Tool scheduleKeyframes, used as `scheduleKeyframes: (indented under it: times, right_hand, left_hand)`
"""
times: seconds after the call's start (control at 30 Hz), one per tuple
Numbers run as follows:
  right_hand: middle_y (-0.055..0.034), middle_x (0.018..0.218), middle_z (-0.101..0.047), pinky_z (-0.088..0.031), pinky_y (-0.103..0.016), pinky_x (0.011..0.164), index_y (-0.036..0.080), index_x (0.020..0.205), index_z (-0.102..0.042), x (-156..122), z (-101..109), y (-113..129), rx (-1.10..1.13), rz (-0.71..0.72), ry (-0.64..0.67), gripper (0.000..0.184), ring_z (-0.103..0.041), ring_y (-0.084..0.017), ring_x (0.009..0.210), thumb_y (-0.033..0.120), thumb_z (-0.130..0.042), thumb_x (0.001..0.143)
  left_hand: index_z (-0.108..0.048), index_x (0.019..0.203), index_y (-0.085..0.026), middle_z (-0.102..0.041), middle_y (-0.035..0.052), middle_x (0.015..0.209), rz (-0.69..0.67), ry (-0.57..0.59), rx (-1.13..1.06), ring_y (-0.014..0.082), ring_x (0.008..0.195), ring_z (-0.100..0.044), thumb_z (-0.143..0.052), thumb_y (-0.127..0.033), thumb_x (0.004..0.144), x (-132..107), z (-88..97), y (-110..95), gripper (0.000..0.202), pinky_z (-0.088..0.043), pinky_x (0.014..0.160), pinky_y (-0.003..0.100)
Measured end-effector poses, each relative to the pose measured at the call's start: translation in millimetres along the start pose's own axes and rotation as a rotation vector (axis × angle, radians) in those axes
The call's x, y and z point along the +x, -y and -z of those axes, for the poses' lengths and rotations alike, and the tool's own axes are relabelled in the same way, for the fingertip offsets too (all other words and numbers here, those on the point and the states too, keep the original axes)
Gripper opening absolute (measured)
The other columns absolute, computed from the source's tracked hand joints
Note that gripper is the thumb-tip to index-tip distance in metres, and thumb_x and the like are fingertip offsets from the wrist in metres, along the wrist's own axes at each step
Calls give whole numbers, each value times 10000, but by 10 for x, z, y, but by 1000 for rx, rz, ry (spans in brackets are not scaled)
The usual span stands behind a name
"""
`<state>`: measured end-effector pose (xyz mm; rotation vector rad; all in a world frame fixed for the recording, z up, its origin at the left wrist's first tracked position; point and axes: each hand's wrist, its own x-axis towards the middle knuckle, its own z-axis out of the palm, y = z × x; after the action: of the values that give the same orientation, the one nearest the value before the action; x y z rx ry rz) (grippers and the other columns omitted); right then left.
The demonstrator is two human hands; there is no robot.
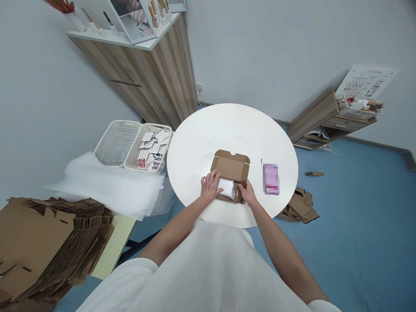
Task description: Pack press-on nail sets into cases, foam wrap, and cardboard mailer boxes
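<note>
An open brown cardboard box [230, 168] rests on the white round table, its lid raised on the far side. Inside lies a white wrapped packet [226, 188]. My left hand [210, 185] grips the box's left side, with the thumb reaching over onto the packet. At the right end, my right hand [248, 192] pinches the side wall or flap of the same box between thumb and fingers. To the right of that hand a purple, blurred-out rectangular object [271, 179] lies on the table.
The round table [195, 138] stands before me. On the left are stacked flat cardboard boxes [39, 242], white foam sheets [107, 184] and a white basket [165, 151] of small cards. Folded cardboard [300, 206] lies on the floor at right, below a wooden shelf unit [316, 115].
</note>
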<state>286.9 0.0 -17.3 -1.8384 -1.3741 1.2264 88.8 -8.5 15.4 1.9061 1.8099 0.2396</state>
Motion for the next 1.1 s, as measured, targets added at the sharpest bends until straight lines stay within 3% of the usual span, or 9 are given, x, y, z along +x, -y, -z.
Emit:
scheduleKeyframes:
  times: [0.17,0.27,0.43,0.63,0.77,0.87,1.1]
  right_hand:
    - [-43,943,-568,-417,-304,755,187,942,-473,2,3,1,-17,14,-5,258,-527,-164,851,292,-431,710]
    - [-35,902,-566,-407,-318,769,192,891,-478,4,-3,-16,-53,4,-19,220,-520,-171,847,293,-431,700]
    - [-33,895,-555,-407,-312,756,191,878,-476,1,-17,-42,-65,14,-32,210,-513,-166,831,303,-429,707]
    - [-39,972,-564,-427,-315,761,204,1024,-462,-80,34,-1,15,-41,30,343,-527,-163,872,377,-453,728]
    - [-58,1069,-566,-456,-315,739,247,1187,-374,-216,138,9,286,-103,111,465,-552,-172,930,411,-455,759]
    - [-67,1062,-587,-469,-340,725,242,1178,-417,-293,169,-5,417,-124,158,447,-567,-196,929,376,-473,756]
    - [-46,989,-604,-452,-310,708,210,1044,-507,-267,53,22,-73,-162,18,371,-573,-178,848,324,-478,693]
  left_hand:
    - [-253,1303,-303,-239,13,1399,-237,158,22,231,1304,-105,-501,-304,755,69,104,15,601,-34,1039,438]
    - [-218,1327,-274,-215,29,1409,-269,195,14,216,1306,-101,-456,-371,775,54,154,39,609,-24,1042,412]
    - [-140,1357,-197,-158,114,1416,-317,301,33,306,1300,-49,-613,-601,521,7,253,88,1042,-47,1024,434]
    - [-96,1356,-223,-182,110,1408,-318,283,70,307,1295,-86,-728,-438,439,-5,241,125,1134,-16,1020,443]
    - [-181,1332,-263,-239,96,1384,-237,285,35,322,1283,-126,-744,-363,430,-18,198,96,1068,-66,1018,441]
    - [-225,1309,-285,-262,83,1369,-242,253,3,319,1278,-146,-758,-340,404,-20,155,94,1052,-70,1024,433]
    - [-251,1292,-265,-293,100,1341,-345,151,-28,322,1257,-189,-761,-362,393,-15,59,141,1039,-64,1023,444]
